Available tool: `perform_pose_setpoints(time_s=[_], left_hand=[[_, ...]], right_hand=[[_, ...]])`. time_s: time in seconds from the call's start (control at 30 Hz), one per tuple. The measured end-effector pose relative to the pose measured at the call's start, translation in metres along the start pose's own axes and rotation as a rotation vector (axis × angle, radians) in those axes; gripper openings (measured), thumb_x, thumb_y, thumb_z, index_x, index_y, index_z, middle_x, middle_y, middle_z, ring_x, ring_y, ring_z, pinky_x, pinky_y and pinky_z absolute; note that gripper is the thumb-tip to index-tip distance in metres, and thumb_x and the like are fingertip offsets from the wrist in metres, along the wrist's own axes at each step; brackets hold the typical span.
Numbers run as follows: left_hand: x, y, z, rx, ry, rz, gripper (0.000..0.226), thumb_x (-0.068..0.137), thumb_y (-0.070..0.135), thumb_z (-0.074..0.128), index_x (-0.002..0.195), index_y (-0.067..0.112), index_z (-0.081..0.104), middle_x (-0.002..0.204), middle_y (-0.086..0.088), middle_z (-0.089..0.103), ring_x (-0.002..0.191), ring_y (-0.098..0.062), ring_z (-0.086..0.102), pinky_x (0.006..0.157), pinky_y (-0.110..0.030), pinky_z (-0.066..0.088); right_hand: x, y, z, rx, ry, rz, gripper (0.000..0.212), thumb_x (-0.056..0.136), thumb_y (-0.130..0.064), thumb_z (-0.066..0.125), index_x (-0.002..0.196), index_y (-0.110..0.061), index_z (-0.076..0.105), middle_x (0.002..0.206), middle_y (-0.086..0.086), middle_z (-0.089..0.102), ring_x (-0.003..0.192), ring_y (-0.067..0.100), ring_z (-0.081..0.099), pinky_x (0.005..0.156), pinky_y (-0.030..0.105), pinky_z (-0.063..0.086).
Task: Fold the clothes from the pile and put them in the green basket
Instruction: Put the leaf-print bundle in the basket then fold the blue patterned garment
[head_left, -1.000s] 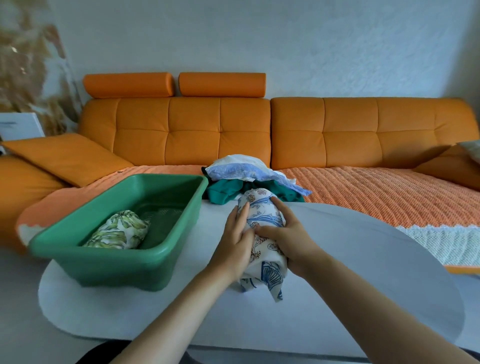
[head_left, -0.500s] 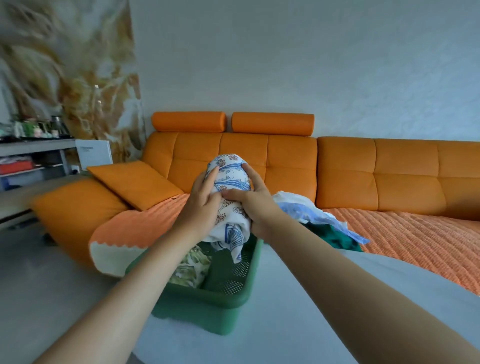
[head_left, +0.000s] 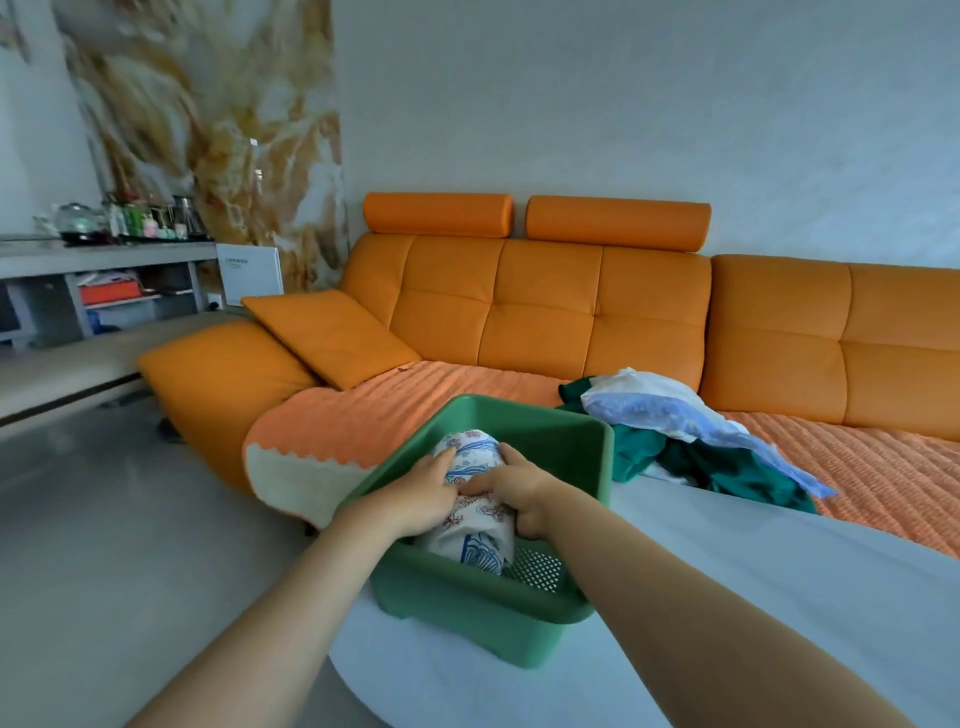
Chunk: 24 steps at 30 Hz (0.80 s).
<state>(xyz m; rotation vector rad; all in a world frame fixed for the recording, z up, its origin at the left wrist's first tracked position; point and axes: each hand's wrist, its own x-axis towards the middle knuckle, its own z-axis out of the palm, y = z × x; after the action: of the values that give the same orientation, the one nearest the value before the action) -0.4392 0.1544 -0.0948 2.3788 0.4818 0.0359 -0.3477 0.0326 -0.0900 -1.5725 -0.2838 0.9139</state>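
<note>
– Gripping, both of them: from my remote desk I see the left hand (head_left: 421, 499) curled over the left side of the rolled white cloth bundle with blue and brown print (head_left: 470, 461), and the right hand (head_left: 514, 491) wrapped round its right side, thumb on top.
– Where's the bundle sitting?
– Inside the green plastic basket (head_left: 605, 460), centre of frame, lying lengthways, its near end low against the near wall beside the perforated floor. Whether it rests on the bottom I can't tell; the hands cover it.
– And the basket?
– On the white round table (head_left: 779, 582), lower right, near the table's left edge.
– The pile?
– There's a loose heap of dark green, white and pale blue clothes (head_left: 675, 431), right of centre, just beside the basket's right wall at the table's far edge. Behind it the long padded orange sofa (head_left: 545, 312) runs across mid-frame, with an orange square cushion (head_left: 332, 332) leaning left of centre. Far left, a grey shelf unit with bottles (head_left: 104, 260); upper left, a marbled brown wall panel (head_left: 208, 119).
</note>
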Motion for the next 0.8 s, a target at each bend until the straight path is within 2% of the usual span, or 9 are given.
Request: perform_pose_setpoints(time_s=[0.17, 0.23, 0.3, 0.37, 0.43, 0.57, 0.67, 0.73, 0.8], left_hand=[[0.007, 0.005, 0.006, 0.113, -0.043, 0.061, 0.067, 0.103, 0.03, 0.049, 0.16, 0.028, 0.013, 0.167, 0.001, 0.007, 0.152, -0.019, 0.016, 0.121, -0.035, 0.018], [0.009, 0.011, 0.01, 0.154, -0.084, 0.082, 0.069, 0.102, 0.031, 0.051, 0.16, 0.031, 0.013, 0.167, 0.004, 0.008, 0.151, -0.019, 0.02, 0.119, -0.034, 0.021], [0.012, 0.016, 0.017, 0.212, -0.145, 0.094, 0.073, 0.097, 0.033, 0.054, 0.158, 0.037, 0.014, 0.166, 0.006, 0.013, 0.148, -0.02, 0.027, 0.119, -0.037, 0.027], [0.015, 0.02, 0.026, 0.266, -0.226, 0.131, 0.075, 0.09, 0.03, 0.057, 0.154, 0.043, 0.022, 0.162, 0.006, 0.026, 0.142, -0.021, 0.039, 0.114, -0.041, 0.037], [0.017, 0.024, 0.033, 0.331, -0.298, 0.168, 0.065, 0.092, 0.031, 0.058, 0.151, 0.041, 0.032, 0.156, 0.004, 0.036, 0.138, -0.021, 0.043, 0.111, -0.042, 0.039], [0.023, 0.023, 0.032, 0.431, -0.281, 0.201, 0.061, 0.092, 0.044, 0.062, 0.148, 0.036, 0.038, 0.151, 0.002, 0.043, 0.136, -0.024, 0.045, 0.11, -0.043, 0.039], [0.026, 0.019, 0.025, 0.553, -0.18, 0.158, 0.066, 0.08, 0.055, 0.067, 0.14, 0.037, 0.045, 0.139, 0.0, 0.052, 0.13, -0.03, 0.043, 0.106, -0.044, 0.041], [0.026, 0.014, 0.019, 0.567, -0.153, 0.087, 0.074, 0.08, 0.048, 0.07, 0.146, 0.029, 0.04, 0.142, -0.004, 0.045, 0.135, -0.03, 0.035, 0.107, -0.045, 0.041], [0.026, 0.008, 0.013, 0.573, -0.171, 0.046, 0.091, 0.08, 0.045, 0.075, 0.154, 0.023, 0.027, 0.155, -0.004, 0.03, 0.145, -0.028, 0.022, 0.114, -0.048, 0.035]], right_hand=[[0.007, 0.001, -0.011, -0.276, 0.039, 0.113, 0.096, 0.063, -0.006, 0.083, 0.143, -0.021, 0.034, 0.118, 0.019, 0.066, 0.094, 0.041, 0.07, 0.077, 0.065, 0.056], [0.007, -0.001, -0.019, -0.408, 0.079, 0.128, 0.09, 0.064, -0.013, 0.085, 0.14, -0.013, 0.036, 0.118, 0.019, 0.065, 0.094, 0.038, 0.07, 0.07, 0.056, 0.059], [0.003, -0.002, -0.026, -0.723, 0.135, 0.115, 0.105, 0.063, -0.028, 0.086, 0.147, -0.009, 0.026, 0.131, 0.017, 0.054, 0.106, 0.034, 0.063, 0.077, 0.046, 0.059], [0.002, -0.002, -0.033, -1.097, 0.156, 0.117, 0.123, 0.07, -0.039, 0.082, 0.158, -0.007, 0.002, 0.148, 0.017, 0.041, 0.125, 0.035, 0.053, 0.097, 0.044, 0.051], [0.0, 0.0, -0.034, -1.33, 0.141, 0.107, 0.124, 0.079, -0.045, 0.076, 0.157, -0.009, -0.014, 0.157, 0.018, 0.034, 0.136, 0.035, 0.044, 0.107, 0.045, 0.043], [-0.003, 0.0, -0.028, -1.507, 0.085, 0.057, 0.104, 0.084, -0.056, 0.071, 0.16, -0.023, 0.008, 0.162, 0.02, 0.012, 0.144, 0.039, 0.03, 0.113, 0.051, 0.036], [-0.004, -0.005, -0.025, -1.641, 0.047, -0.14, 0.104, 0.08, -0.057, 0.075, 0.159, -0.034, 0.013, 0.167, 0.011, -0.007, 0.153, 0.036, 0.003, 0.119, 0.061, 0.015], [0.0, -0.01, -0.025, -1.681, -0.022, -0.247, 0.109, 0.077, -0.058, 0.077, 0.16, -0.035, 0.01, 0.168, 0.005, -0.011, 0.154, 0.027, -0.008, 0.12, 0.063, 0.007], [0.009, -0.012, -0.028, -1.675, -0.057, -0.221, 0.112, 0.074, -0.06, 0.079, 0.159, -0.04, 0.009, 0.168, 0.002, -0.011, 0.154, 0.026, -0.01, 0.12, 0.064, 0.007]])
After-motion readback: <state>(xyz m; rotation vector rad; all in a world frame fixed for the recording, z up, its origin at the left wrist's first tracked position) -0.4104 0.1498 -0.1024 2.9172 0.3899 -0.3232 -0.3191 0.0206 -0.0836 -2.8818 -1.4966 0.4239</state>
